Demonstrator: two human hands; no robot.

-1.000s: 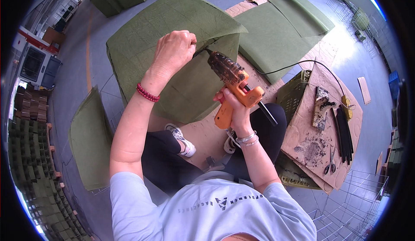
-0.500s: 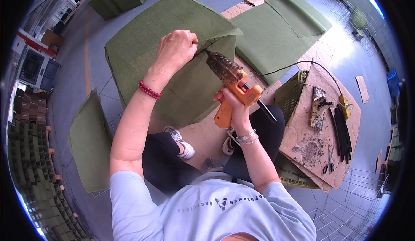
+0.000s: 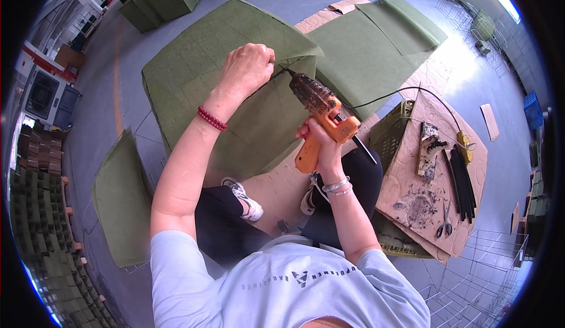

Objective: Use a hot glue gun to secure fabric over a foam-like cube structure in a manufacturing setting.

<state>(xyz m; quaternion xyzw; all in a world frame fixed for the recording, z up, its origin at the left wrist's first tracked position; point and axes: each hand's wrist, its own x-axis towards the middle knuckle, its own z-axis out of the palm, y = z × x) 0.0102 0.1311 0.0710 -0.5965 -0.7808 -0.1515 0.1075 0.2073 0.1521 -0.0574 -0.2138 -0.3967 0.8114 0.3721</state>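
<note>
A large box-shaped piece covered in green fabric point(image 3: 206, 51) stands in front of me, its near side draping between my knees. My left hand point(image 3: 248, 69) is closed at its upper edge, seemingly pinching the fabric there; the fingertips are hidden behind the fist. In my right hand point(image 3: 322, 145) is an orange hot glue gun point(image 3: 336, 121), gripped by its handle. Dark residue coats the gun's front, and a black glue stick point(image 3: 364, 150) pokes out of its back. The nozzle points at the fabric edge, just right of my left fist.
To my right, cardboard point(image 3: 406, 195) on a green crate point(image 3: 388, 128) holds black glue sticks point(image 3: 462, 184), scissors point(image 3: 445, 225) and a stained block point(image 3: 428, 151). A cable point(image 3: 406, 87) runs to a yellow socket point(image 3: 467, 145). Green sheets point(image 3: 365, 51) lie beyond; a wire frame point(image 3: 477, 275) stands lower right.
My left fist has shifted slightly right along the fabric edge. The glue gun has moved a little right and down with it, its nozzle still close to the edge.
</note>
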